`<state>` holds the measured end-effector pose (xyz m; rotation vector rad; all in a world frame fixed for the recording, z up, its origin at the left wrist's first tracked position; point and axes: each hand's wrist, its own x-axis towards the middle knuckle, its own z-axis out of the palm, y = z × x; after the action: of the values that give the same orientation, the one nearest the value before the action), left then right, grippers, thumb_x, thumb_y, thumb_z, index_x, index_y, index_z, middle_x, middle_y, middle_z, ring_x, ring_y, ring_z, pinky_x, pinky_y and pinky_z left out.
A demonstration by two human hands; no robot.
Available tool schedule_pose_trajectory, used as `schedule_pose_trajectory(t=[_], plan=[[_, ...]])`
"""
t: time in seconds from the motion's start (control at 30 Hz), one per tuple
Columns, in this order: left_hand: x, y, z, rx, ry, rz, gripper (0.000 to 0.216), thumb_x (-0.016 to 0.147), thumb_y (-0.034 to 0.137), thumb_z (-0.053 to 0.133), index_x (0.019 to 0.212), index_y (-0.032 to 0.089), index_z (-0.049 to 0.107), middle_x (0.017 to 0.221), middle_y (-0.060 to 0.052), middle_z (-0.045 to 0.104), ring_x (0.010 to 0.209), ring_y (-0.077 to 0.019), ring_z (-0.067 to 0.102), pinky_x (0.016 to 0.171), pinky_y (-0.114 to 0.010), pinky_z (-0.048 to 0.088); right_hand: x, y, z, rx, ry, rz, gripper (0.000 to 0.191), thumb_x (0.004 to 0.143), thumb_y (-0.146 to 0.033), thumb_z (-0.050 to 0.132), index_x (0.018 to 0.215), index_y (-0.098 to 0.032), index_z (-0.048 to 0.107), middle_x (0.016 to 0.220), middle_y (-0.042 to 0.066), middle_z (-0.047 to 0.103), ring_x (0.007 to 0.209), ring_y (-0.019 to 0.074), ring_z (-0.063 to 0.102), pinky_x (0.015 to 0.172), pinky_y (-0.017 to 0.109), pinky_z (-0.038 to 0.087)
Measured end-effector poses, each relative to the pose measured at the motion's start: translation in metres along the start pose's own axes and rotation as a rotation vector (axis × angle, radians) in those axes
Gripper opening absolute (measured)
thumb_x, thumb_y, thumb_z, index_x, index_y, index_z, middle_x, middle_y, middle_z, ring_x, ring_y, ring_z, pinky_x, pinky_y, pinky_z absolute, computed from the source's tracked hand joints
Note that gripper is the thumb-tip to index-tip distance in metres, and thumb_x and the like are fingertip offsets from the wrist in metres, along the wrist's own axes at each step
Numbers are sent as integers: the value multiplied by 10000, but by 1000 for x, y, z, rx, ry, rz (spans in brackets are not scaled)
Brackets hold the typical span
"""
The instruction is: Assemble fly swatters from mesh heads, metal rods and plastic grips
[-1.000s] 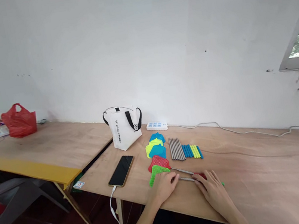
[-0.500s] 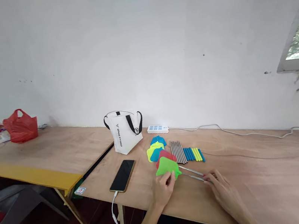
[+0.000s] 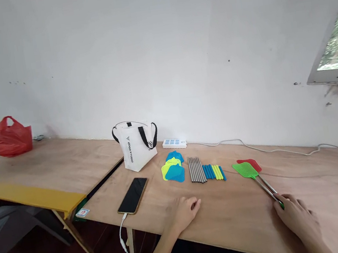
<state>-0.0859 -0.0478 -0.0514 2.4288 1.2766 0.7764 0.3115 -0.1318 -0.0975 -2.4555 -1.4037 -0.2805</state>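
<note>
My right hand (image 3: 299, 216) is closed on the handle ends of two fly swatters at the right. One is a green fly swatter (image 3: 245, 170), the other a red fly swatter (image 3: 252, 164) partly beneath it; both have metal rods. My left hand (image 3: 185, 213) rests near the table's front edge, its fingers curled with nothing seen in them. Beyond it lie several loose swatter heads, among them a blue head (image 3: 175, 173) and a yellow head (image 3: 167, 169). A row of grey metal rods (image 3: 197, 170) sits beside several blue handles (image 3: 208, 172) and yellow handles (image 3: 217, 172).
A black phone (image 3: 133, 196) with a white charging cable lies at the left. Behind it stand a white bag (image 3: 137, 148) and a power strip (image 3: 174, 143), whose cord runs along the wall. A red plastic bag (image 3: 12, 138) is on the neighbouring table (image 3: 75, 162).
Both swatters have moved right, away from the loose heads, with my right hand. My left hand has let go of the green head and now lies on the table.
</note>
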Motion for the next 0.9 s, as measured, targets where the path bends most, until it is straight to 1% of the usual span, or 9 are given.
schedule_pose_trajectory(t=[0.1, 0.2, 0.3, 0.37, 0.43, 0.57, 0.67, 0.77, 0.9], plan=[[0, 1, -3, 5, -18, -12, 432, 1021, 359, 469, 634, 198, 576, 597, 7, 613, 554, -144, 534, 548, -286, 210, 10, 17, 6, 88, -68, -61, 493, 850, -407, 378, 1168, -314, 743, 1328, 85, 652, 1137, 338, 629, 895, 507, 509], [0, 1, -3, 9, -16, 1, 430, 1023, 358, 474, 639, 198, 586, 601, 3, 615, 566, -149, 547, 551, -290, 207, 16, 32, 7, 200, -107, -96, 477, 842, -457, 400, 1098, -322, 779, 1211, 102, 682, 1007, 308, 677, 896, 463, 518], [0, 1, -3, 16, -16, -4, 422, 1021, 358, 482, 649, 200, 604, 605, -2, 613, 565, -154, 547, 554, -290, 214, 14, 30, 0, 233, -94, 6, 509, 878, -551, 369, 1081, -335, 782, 1090, 119, 669, 910, 300, 693, 842, 459, 531], [0, 2, -3, 21, -21, -14, 418, 1021, 361, 481, 659, 201, 614, 606, -4, 612, 564, -156, 546, 558, -288, 222, 10, 22, -4, 200, -89, 102, 559, 889, -634, 344, 1134, -352, 760, 1093, 123, 654, 905, 316, 691, 822, 492, 532], [0, 2, -3, 24, -28, -20, 418, 1023, 368, 476, 669, 201, 622, 610, -6, 613, 569, -157, 549, 563, -285, 230, 7, 16, -5, 158, -94, 132, 609, 872, -699, 342, 1192, -356, 730, 1147, 124, 647, 953, 337, 682, 851, 532, 527], [0, 3, -5, 31, -54, -30, 424, 1027, 369, 467, 674, 197, 625, 619, -10, 623, 584, -156, 561, 564, -292, 222, 14, 31, 6, 200, -118, -72, 590, 824, -628, 385, 1155, -297, 745, 1239, 114, 662, 1113, 325, 652, 1022, 505, 477], [0, 5, -7, 29, -61, -32, 426, 1028, 367, 465, 670, 197, 623, 629, -10, 634, 598, -158, 570, 564, -299, 213, 23, 52, 14, 289, -143, -175, 600, 782, -575, 400, 1129, -244, 760, 1270, 129, 673, 1167, 320, 642, 1044, 447, 479], [0, 6, -7, 26, -64, -34, 436, 1029, 377, 464, 668, 198, 629, 642, -12, 644, 612, -162, 579, 570, -299, 225, 26, 56, 16, 309, -136, -162, 598, 817, -575, 374, 1131, -239, 755, 1266, 128, 680, 1150, 309, 654, 1015, 410, 501], [-1, 6, -8, 40, -50, -49, 437, 1025, 390, 466, 670, 202, 638, 641, -13, 647, 604, -163, 577, 567, -300, 220, 18, 36, 11, 188, -122, -81, 651, 903, -575, 242, 1220, -256, 712, 1278, 134, 648, 1059, 316, 680, 961, 454, 518]])
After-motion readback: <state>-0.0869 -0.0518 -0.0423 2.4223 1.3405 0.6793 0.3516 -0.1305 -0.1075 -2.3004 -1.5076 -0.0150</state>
